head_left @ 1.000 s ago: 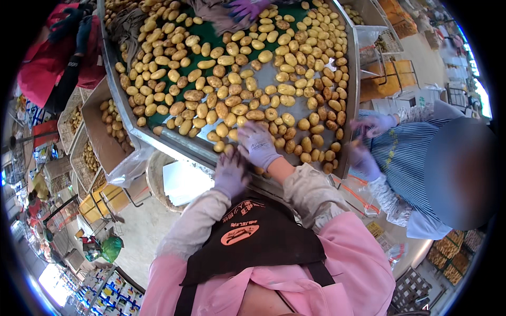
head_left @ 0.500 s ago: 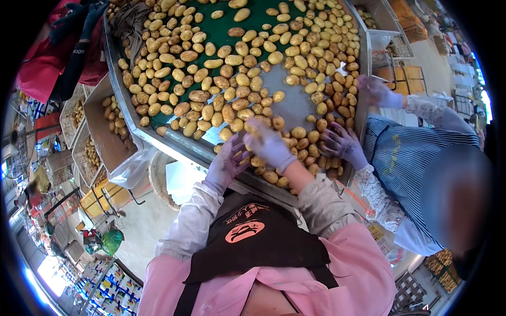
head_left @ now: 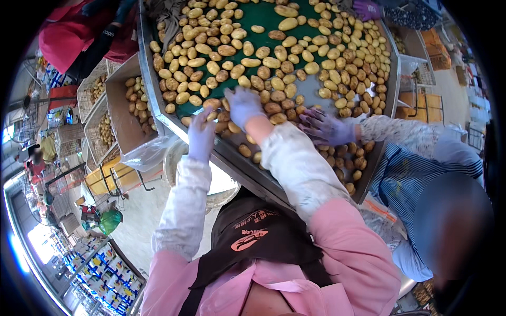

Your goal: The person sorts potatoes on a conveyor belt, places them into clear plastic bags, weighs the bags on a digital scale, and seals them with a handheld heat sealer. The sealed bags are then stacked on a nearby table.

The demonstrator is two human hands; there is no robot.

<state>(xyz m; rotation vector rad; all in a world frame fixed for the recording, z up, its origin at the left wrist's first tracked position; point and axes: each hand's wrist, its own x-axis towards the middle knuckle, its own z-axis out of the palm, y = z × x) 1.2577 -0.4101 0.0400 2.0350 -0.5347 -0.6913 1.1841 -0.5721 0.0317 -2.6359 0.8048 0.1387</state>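
Observation:
Many yellow-brown potatoes [head_left: 226, 50] lie over a metal-edged sorting table [head_left: 182, 126] with a green belt surface [head_left: 258, 41]. My left hand [head_left: 201, 138], in a pale purple glove, is at the table's near left edge. Its fingers are apart, with the tips against a few potatoes. My right hand [head_left: 244, 108], in a matching glove, lies palm down over potatoes just right of it, fingers stretched toward the far left. What is under its palm is hidden. A co-worker's stained purple-gloved hand [head_left: 327, 127] spreads over potatoes to the right.
A co-worker in a striped apron [head_left: 395, 171] stands close on my right. Another gloved hand [head_left: 366, 9] is at the far right rim. A cardboard box [head_left: 122, 105] of potatoes and crates [head_left: 98, 126] stand left. Below the table edge is a white bucket [head_left: 221, 199].
Both my hands have moved left and away from me. My right hand has reached farther over the table. Potatoes by the near edge have shifted, and the co-worker's hand now reaches farther in.

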